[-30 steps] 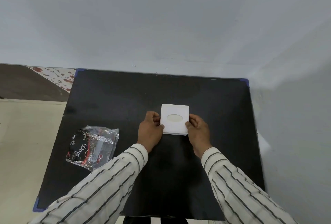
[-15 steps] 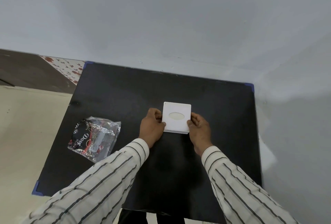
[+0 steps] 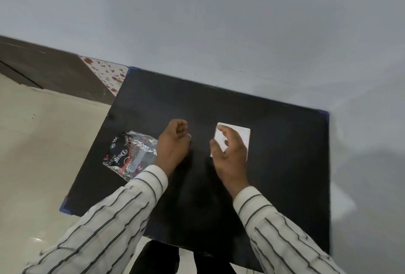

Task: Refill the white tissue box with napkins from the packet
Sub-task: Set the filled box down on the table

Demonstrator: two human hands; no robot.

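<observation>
The white tissue box (image 3: 241,139) lies flat on the black table (image 3: 285,175), right of centre. Its oval slot is hidden by my right hand (image 3: 230,157), which hovers over the box's left half with fingers spread and grips nothing. My left hand (image 3: 173,144) is off the box, loosely curled and holding nothing. It sits between the box and the napkin packet (image 3: 129,155), close to the packet's right edge. The packet is crinkled clear plastic with black, red and gold print, lying near the table's left edge.
A pale grey wall (image 3: 219,21) runs along the table's far and right sides. A cream tiled floor (image 3: 43,153) lies to the left, beside a dark panel and a red-flowered strip (image 3: 107,74). Blue tape marks the table corners.
Both hands have let go of the tissue box. My left hand has moved left toward the packet and curled. The view has swung to the left.
</observation>
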